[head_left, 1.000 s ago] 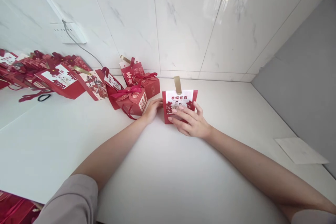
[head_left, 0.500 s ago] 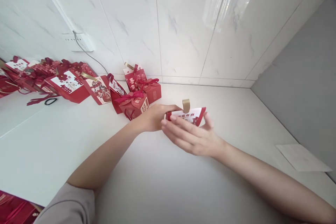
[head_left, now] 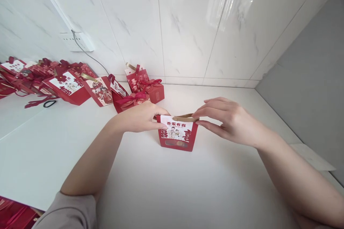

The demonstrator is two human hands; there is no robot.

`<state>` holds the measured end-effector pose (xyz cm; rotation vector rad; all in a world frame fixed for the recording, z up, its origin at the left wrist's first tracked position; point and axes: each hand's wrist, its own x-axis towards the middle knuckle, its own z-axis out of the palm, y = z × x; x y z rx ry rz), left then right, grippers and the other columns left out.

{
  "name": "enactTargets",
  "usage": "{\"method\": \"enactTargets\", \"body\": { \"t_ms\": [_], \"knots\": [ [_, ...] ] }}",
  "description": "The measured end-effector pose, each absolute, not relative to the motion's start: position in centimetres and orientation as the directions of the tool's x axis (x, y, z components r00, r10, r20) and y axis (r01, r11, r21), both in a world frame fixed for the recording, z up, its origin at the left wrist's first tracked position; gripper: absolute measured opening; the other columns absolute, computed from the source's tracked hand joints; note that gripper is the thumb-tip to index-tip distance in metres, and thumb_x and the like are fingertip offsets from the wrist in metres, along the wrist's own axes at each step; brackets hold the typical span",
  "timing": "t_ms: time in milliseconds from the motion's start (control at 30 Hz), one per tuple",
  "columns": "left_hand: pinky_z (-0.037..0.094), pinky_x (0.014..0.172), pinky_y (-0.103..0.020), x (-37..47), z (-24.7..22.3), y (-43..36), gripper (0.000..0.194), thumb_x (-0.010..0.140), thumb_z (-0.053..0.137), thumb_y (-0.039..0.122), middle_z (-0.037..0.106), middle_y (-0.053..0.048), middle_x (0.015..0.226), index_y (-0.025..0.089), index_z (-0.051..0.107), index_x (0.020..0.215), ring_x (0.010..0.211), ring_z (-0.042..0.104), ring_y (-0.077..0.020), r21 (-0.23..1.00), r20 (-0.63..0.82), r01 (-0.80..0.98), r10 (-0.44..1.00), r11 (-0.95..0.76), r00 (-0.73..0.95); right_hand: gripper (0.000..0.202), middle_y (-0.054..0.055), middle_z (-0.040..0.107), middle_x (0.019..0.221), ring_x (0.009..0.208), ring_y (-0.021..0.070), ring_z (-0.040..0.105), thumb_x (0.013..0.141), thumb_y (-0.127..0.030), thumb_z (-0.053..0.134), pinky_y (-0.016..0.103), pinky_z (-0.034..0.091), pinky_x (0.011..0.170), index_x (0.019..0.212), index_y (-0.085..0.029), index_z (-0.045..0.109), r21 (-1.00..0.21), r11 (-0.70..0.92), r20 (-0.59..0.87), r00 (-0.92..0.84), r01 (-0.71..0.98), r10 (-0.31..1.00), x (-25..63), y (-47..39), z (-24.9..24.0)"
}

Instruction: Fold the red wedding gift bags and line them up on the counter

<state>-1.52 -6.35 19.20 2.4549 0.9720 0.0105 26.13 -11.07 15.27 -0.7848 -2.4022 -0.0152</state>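
Note:
A small red gift box point(head_left: 176, 133) stands upright on the white table, its printed white panel with a couple and a little window facing me. Across its top runs a gold ribbon handle point(head_left: 182, 118). My left hand point(head_left: 142, 116) pinches the box's upper left edge, thumb on the front and fingers behind. At the upper right corner, my right hand point(head_left: 228, 118) has the ribbon handle's end between thumb and fingertips. Just behind my left hand sits a red box with a bow point(head_left: 133, 101), partly covered by that hand.
Several red gift boxes point(head_left: 98, 91) line the wall at left, with another bow-tied box point(head_left: 156, 91) at their right end. A black loop point(head_left: 49, 103) lies near them. A cable point(head_left: 88, 54) hangs from a wall socket point(head_left: 77, 41). White paper point(head_left: 313, 157) lies at right.
The gift box has turned upright and come down onto the table, its front now toward me. My right hand has shifted from its front to the ribbon at the right corner.

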Motion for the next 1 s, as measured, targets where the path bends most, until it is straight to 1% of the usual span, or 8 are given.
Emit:
{"method": "enactTargets", "body": {
  "t_ms": [200,400,667,733,800,867,933,1000],
  "knots": [
    [0.026,0.047,-0.024,-1.5,19.0,-6.2,0.022,0.084,0.057,0.033,0.067,0.0,0.068,0.021,0.074,0.09,0.051,0.049,-0.0097,0.474,-0.196,0.657,0.657,-0.587,0.728,0.016,0.0,0.072,0.08,0.065,0.0157,0.065,0.097,-0.032,0.052,0.039,0.053,0.085,0.103,-0.028,0.067,-0.237,0.818,0.53,-0.636,0.525,0.561,26.5,-11.4,15.5],
    [0.026,0.046,-0.025,-1.5,18.7,-5.9,0.025,0.082,0.059,0.036,0.067,0.001,0.066,0.021,0.075,0.094,0.049,0.047,-0.0093,0.503,-0.192,0.658,0.67,-0.56,0.717,0.009,-0.002,0.074,0.082,0.065,0.0148,0.067,0.093,-0.032,0.059,0.029,0.049,0.054,0.089,-0.027,0.065,-0.348,0.729,0.485,-0.552,0.59,0.678,26.4,-11.5,15.2],
    [0.026,0.046,-0.025,-1.4,18.4,-5.7,0.024,0.081,0.06,0.037,0.063,0.001,0.062,0.02,0.074,0.091,0.048,0.046,-0.0096,0.505,-0.178,0.655,0.675,-0.562,0.716,0.01,-0.001,0.076,0.084,0.064,0.0148,0.07,0.091,-0.032,0.061,0.027,0.047,0.051,0.085,-0.026,0.066,-0.466,0.638,0.371,-0.52,0.613,0.77,26.5,-11.4,15.3],
    [0.027,0.046,-0.025,-1.5,18.5,-5.7,0.025,0.082,0.06,0.038,0.062,0.001,0.061,0.02,0.074,0.091,0.048,0.046,-0.0099,0.498,-0.191,0.663,0.675,-0.558,0.712,0.006,0.0,0.076,0.088,0.072,0.0168,0.072,0.091,-0.032,0.061,0.026,0.047,0.051,0.092,-0.026,0.063,-0.52,0.611,0.343,-0.51,0.597,0.789,26.6,-11.2,15.1],
    [0.029,0.048,-0.025,-1.7,18.6,-5.8,0.025,0.082,0.06,0.038,0.062,0.001,0.062,0.02,0.074,0.093,0.05,0.048,-0.011,0.489,-0.192,0.668,0.678,-0.561,0.71,0.02,0.0,0.076,0.096,0.08,0.018,0.073,0.088,-0.032,0.063,0.026,0.05,0.054,0.106,-0.028,0.058,-0.585,0.577,0.272,-0.532,0.571,0.802,26.4,-10.8,14.7],
    [0.033,0.053,-0.025,-1.9,18.8,-6.1,0.025,0.081,0.062,0.037,0.067,-0.001,0.071,0.022,0.074,0.098,0.056,0.054,-0.0129,0.496,-0.155,0.658,0.687,-0.567,0.709,0.029,-0.001,0.076,0.099,0.08,0.0178,0.074,0.086,-0.034,0.065,0.026,0.052,0.056,0.114,-0.029,0.055,-0.635,0.536,0.14,-0.599,0.556,0.788,25.8,-10.5,14.1],
    [0.04,0.06,-0.025,-2.0,19.1,-6.6,0.029,0.079,0.066,0.035,0.071,-0.002,0.088,0.026,0.073,0.106,0.068,0.061,-0.0159,0.534,-0.082,0.628,0.705,-0.565,0.704,0.022,-0.001,0.076,0.095,0.074,0.0168,0.073,0.088,-0.039,0.062,0.025,0.051,0.056,0.107,-0.028,0.06,-0.675,0.512,0.01,-0.687,0.532,0.727,24.8,-10.4,13.3],
    [0.045,0.068,-0.027,-2.0,19.5,-7.3,0.032,0.077,0.069,0.032,0.072,-0.003,0.101,0.029,0.073,0.109,0.081,0.065,-0.0196,0.586,-0.013,0.578,0.707,-0.568,0.707,0.021,0.0,0.076,0.089,0.073,0.0159,0.072,0.09,-0.044,0.06,0.024,0.051,0.058,0.098,-0.025,0.062,-0.722,0.521,-0.005,-0.757,0.454,0.653,23.6,-10.6,12.5]
  ]
}}
